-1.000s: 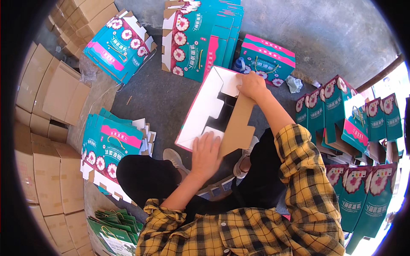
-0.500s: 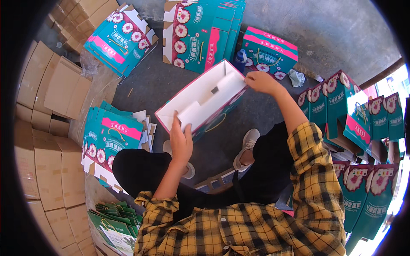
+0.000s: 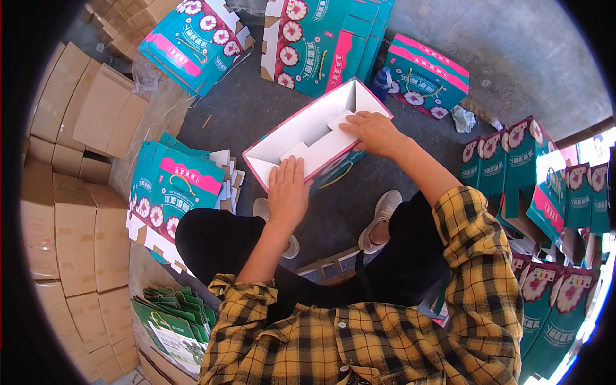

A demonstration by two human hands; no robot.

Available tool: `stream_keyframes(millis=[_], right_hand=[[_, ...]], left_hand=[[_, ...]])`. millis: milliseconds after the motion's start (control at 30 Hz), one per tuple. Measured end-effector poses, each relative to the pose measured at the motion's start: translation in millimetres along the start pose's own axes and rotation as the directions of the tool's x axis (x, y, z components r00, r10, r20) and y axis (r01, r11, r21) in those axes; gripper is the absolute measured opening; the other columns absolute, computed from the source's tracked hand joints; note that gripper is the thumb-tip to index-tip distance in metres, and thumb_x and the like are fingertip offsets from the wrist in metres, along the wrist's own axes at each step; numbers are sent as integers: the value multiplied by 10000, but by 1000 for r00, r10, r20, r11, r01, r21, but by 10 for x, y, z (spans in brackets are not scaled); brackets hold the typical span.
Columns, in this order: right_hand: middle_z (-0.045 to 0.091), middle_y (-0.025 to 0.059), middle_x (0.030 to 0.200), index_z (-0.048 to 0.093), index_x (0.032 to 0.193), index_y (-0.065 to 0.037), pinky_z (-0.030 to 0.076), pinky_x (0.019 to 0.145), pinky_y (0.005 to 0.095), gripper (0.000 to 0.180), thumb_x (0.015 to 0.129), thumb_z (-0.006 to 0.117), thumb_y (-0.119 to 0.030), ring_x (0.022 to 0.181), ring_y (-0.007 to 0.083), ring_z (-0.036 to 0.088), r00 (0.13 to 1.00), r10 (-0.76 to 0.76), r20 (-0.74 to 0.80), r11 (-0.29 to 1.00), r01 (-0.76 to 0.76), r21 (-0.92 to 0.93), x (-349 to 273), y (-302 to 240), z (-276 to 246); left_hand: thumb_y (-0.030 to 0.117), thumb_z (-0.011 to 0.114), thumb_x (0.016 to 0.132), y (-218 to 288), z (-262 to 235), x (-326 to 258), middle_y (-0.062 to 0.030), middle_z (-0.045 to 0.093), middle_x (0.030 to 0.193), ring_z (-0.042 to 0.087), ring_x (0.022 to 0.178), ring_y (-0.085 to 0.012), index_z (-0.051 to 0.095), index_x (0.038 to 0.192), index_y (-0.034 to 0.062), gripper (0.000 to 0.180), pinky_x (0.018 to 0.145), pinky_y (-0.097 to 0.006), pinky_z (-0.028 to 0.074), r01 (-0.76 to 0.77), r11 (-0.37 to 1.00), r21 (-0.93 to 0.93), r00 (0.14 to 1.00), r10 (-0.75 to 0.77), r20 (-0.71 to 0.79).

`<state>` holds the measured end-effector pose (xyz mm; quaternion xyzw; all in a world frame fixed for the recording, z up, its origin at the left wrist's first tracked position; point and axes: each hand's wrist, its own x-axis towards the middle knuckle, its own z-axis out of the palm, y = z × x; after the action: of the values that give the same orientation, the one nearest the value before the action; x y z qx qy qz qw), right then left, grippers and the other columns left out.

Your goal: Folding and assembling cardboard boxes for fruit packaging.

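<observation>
An open-topped carton (image 3: 301, 125) stands tilted across the middle, its white inside facing up and its outside teal with a pink-red rim. A white notched flap (image 3: 314, 149) lies along its near side. My left hand (image 3: 289, 189) rests on the near-left part of this flap, fingers stretched flat. My right hand (image 3: 375, 133) bends over the flap and near rim toward the right end, its thumb mostly hidden. A yellow cord handle (image 3: 337, 176) hangs on the carton's near outer face.
Flat teal cartons lie in stacks at left (image 3: 176, 186), far left (image 3: 192, 48) and far middle (image 3: 327, 45). A finished carton (image 3: 427, 77) and blue bottle (image 3: 380, 83) stand beyond. Brown boxes (image 3: 74, 224) line the left; more teal cartons (image 3: 520, 151) fill the right. Green bags (image 3: 173, 314) sit lower left.
My right hand has moved from the far right corner onto the flap. My left hand has turned flat onto it. The flap sits lower and the view has shifted slightly.
</observation>
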<state>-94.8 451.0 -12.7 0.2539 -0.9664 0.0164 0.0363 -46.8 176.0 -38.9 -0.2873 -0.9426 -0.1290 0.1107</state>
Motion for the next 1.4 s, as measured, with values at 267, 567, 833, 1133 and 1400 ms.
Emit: stream_keyframes(millis=[267, 567, 833, 1133, 1400], right_hand=[[572, 78, 1218, 558, 1232, -151, 470, 875, 410, 592, 696, 770, -286, 1140, 279, 527, 1000, -6, 11, 999, 6, 42, 26, -20, 4], [466, 209, 1350, 597, 1190, -68, 362, 1035, 417, 558, 857, 570, -514, 1242, 358, 451, 863, 446, -238, 857, -335, 393, -66, 301, -133], [665, 148, 1004, 634, 1122, -12, 461, 808, 339, 868, 846, 295, -762, 976, 233, 611, 590, 665, 457, 25, -629, 777, -116, 721, 259], [601, 65, 1165, 570, 1241, -172, 445, 875, 420, 732, 839, 384, -754, 1007, 209, 570, 678, 382, 629, -238, -585, 775, -577, 912, 341], [591, 99, 1223, 546, 1239, -23, 434, 954, 364, 619, 956, 391, -551, 1081, 204, 570, 929, 334, 160, -326, -45, 944, -656, 731, -562]], left_hand=[[242, 623, 854, -25, -58, 11, -209, 485, 1317, 434, 1255, -342, 483, 1272, -11, 509, 1070, -482, 279, 23, 999, -42, 999, -21, 44], [327, 609, 873, -572, -107, 33, -211, 462, 1329, 419, 1263, -329, 392, 1326, -55, 631, 1052, -420, 313, 256, 919, -302, 829, -369, -420], [721, 395, 850, -1089, 149, -236, -124, 614, 1119, 587, 1028, -228, 562, 1207, 69, 762, 844, -362, 469, 499, -385, -777, 389, -702, 597], [566, 508, 872, -893, 426, -165, -146, 546, 1277, 586, 1097, -268, 495, 1298, 45, 673, 899, -399, 502, 495, -563, -663, 635, -287, 717], [564, 296, 967, -760, -594, 101, -96, 599, 1137, 562, 1059, -213, 534, 1195, 36, 623, 954, -369, 427, 62, -256, -965, 772, -600, 209]])
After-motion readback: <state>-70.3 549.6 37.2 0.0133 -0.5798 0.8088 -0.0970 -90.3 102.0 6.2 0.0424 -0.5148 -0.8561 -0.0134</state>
